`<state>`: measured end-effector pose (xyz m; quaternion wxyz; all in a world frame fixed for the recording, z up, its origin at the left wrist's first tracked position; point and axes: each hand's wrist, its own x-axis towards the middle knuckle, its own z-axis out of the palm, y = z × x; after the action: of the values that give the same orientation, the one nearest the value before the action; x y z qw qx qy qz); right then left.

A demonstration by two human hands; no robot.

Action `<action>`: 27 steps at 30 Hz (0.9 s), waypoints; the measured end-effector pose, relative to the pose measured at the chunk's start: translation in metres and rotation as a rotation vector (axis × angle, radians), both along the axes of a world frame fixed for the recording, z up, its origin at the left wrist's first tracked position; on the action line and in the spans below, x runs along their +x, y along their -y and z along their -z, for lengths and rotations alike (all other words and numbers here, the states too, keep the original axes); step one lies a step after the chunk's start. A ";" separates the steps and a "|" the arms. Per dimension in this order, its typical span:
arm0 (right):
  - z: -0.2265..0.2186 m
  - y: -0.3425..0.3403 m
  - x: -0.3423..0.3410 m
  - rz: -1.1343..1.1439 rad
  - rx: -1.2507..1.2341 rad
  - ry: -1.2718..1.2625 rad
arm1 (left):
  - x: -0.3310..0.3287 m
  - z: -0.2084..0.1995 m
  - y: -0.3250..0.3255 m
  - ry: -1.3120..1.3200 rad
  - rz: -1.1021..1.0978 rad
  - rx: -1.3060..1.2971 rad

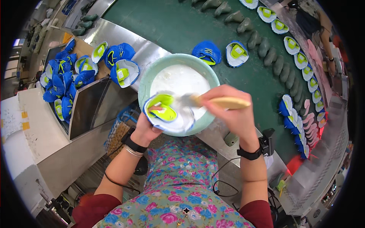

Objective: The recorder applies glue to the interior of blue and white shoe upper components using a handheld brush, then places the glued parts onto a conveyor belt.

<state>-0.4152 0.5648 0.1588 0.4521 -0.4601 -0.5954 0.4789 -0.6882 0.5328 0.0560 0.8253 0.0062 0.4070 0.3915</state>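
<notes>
My left hand (145, 127) is closed round a shoe upper (179, 122) with a neon-green lining, a white underside and a blue edge. The upper is held tilted over the near side of a pale green basin (145, 78), which contains white liquid (180, 78). In my right hand (236, 114) is a brush (237, 103), gripped by its light wooden handle. Its bristle end meets the white part of the upper and is smeared by motion, so the exact contact cannot be made out.
Blue shoe uppers (61, 83) fill a bin at the left, and several lie on the metal ledge (146, 49). Two uppers (206, 52) rest behind the basin on the green belt (159, 22). Dark shoe lasts (270, 57) line it. Beyond, a person's arm (326, 38) shows.
</notes>
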 end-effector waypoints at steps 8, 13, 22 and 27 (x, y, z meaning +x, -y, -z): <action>0.002 0.003 0.059 0.107 -0.137 0.069 | 0.083 -0.035 -0.004 0.200 0.290 -0.104; 0.016 0.103 0.139 0.424 -0.525 -0.023 | 0.142 -0.049 -0.005 -0.135 0.416 0.005; 0.067 0.218 0.285 1.091 -0.398 0.252 | 0.418 0.105 -0.006 -0.233 0.279 0.549; 0.099 0.210 0.301 0.966 -0.416 -0.114 | 0.451 0.126 0.006 -0.268 0.278 0.178</action>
<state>-0.1147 0.3550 0.0601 0.5521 -0.7351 -0.1827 0.3484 -0.2371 0.5264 -0.0700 0.8061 0.1873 0.4719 0.3040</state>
